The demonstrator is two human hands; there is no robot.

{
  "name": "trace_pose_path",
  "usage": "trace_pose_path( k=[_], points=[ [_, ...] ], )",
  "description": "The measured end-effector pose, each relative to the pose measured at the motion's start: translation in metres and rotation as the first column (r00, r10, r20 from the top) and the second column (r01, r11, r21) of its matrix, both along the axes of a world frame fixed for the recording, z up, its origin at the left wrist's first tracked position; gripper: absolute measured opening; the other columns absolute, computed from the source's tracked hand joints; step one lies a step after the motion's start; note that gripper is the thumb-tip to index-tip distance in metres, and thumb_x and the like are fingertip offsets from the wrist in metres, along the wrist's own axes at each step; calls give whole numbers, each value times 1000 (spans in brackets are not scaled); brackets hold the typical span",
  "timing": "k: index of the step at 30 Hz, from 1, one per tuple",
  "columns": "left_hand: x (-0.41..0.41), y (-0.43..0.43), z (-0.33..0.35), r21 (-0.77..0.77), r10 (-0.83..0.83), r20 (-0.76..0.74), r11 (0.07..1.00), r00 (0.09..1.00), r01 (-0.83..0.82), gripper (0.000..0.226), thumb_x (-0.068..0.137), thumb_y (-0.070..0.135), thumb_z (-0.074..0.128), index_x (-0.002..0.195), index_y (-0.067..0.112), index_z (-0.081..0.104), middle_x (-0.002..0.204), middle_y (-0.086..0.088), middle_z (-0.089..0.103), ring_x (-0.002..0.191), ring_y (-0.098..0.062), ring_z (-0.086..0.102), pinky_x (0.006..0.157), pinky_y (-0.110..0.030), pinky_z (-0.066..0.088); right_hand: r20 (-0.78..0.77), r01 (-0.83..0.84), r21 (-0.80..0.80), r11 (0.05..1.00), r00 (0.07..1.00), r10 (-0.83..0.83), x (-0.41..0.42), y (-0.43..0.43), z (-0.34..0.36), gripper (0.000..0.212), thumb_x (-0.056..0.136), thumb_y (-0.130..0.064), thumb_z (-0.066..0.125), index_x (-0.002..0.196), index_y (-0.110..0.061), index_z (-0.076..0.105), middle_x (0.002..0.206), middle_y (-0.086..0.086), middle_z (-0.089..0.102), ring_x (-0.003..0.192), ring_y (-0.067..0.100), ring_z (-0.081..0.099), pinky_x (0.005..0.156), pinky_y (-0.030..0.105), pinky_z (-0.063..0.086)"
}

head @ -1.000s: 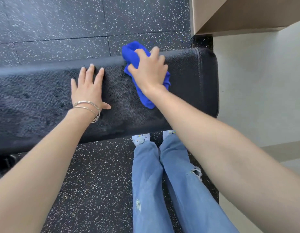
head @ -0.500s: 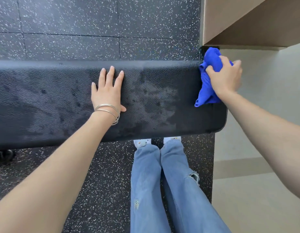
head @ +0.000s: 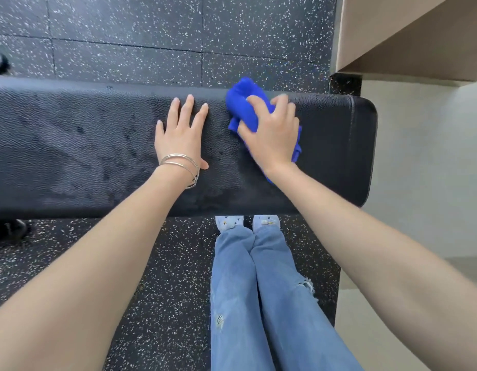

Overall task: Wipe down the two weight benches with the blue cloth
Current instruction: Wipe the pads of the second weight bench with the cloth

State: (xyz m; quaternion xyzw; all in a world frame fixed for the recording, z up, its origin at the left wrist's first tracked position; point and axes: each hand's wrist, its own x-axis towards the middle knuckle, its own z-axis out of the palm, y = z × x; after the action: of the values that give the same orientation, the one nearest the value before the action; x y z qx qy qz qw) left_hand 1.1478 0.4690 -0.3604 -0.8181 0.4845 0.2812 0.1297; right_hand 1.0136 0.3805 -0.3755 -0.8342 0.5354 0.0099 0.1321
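A black padded weight bench (head: 71,145) runs across the view from the left edge to its rounded end at the right. Damp streaks show on its textured pad. My left hand (head: 182,132) lies flat on the pad with fingers spread, silver bangles at the wrist. Just to its right, my right hand (head: 273,135) presses the bunched blue cloth (head: 244,108) onto the pad near the far edge. Part of the cloth is hidden under my palm. Only one bench is in view.
Black speckled rubber floor (head: 151,36) lies beyond and under the bench. A tan wall or cabinet corner (head: 405,36) rises at the top right, with pale floor (head: 424,162) past the bench end. My legs in blue jeans (head: 258,290) stand close to the bench's near side.
My right hand has swept the cloth leftward from the bench's right end back onto the pad, close to my left hand. The left hand stays flat on the bench.
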Motion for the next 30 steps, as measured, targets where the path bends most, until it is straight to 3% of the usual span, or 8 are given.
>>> trace_pose_path(
  k=[5,8,14,17,20,22,25,30],
  points=[
    [0,2,7,36,-81,-14,996,997,81,120,65,39,83,151,24,1,159,-3,-10,147,-26,-6,118,-46,18,36,-551,-37,834,833,552,-87,37,4,42,60,-36,76,100,-22,71,85,14,62,69,30,56,58,35,44],
    [-1,13,10,100,-119,-1,988,993,119,125,63,47,82,151,23,-3,158,-7,-13,146,-30,-8,118,-47,17,-2,-632,-2,775,775,632,-144,21,4,47,56,-37,82,99,-22,73,85,15,63,67,30,57,59,35,45],
    [-20,48,11,160,-156,34,976,987,149,130,62,55,79,150,20,-11,157,-11,-16,145,-33,-9,119,-46,15,-98,-99,17,995,990,100,-164,-39,9,41,75,-38,65,115,-26,63,105,16,53,92,36,51,76,44,43],
    [-33,50,9,141,-94,40,986,995,87,131,62,51,81,150,18,-11,157,-12,-16,145,-34,-11,119,-46,15,-53,256,23,967,966,-254,-131,-37,5,36,81,-41,56,115,-29,58,112,10,48,101,33,46,83,41,39],
    [-44,49,5,110,-12,60,994,998,5,133,60,44,84,150,18,-10,157,-11,-18,145,-33,-11,117,-48,18,-35,366,-15,931,930,-366,-105,-9,1,37,81,-42,55,116,-30,56,113,9,48,98,31,47,77,39,38],
    [-45,50,3,90,-3,71,996,997,-4,134,59,43,85,150,19,-9,157,-10,-16,146,-33,-10,117,-48,18,-41,243,-25,970,969,-244,-97,16,2,39,79,-42,56,116,-31,58,111,9,51,95,30,48,73,38,37],
    [-41,53,2,61,0,65,998,998,-4,134,56,43,87,151,20,-4,158,-8,-13,146,-31,-9,118,-46,16,14,-212,-28,977,977,213,-99,54,0,43,67,-39,71,107,-27,66,99,11,59,82,31,53,65,37,39],
    [-43,47,3,76,44,60,996,997,-49,134,54,38,89,151,18,-2,158,-9,-13,146,-31,-10,119,-45,10,15,-817,-107,566,568,823,-161,60,-2,29,63,-27,72,91,-28,70,82,8,65,64,26,56,55,31,42]
  ],
)
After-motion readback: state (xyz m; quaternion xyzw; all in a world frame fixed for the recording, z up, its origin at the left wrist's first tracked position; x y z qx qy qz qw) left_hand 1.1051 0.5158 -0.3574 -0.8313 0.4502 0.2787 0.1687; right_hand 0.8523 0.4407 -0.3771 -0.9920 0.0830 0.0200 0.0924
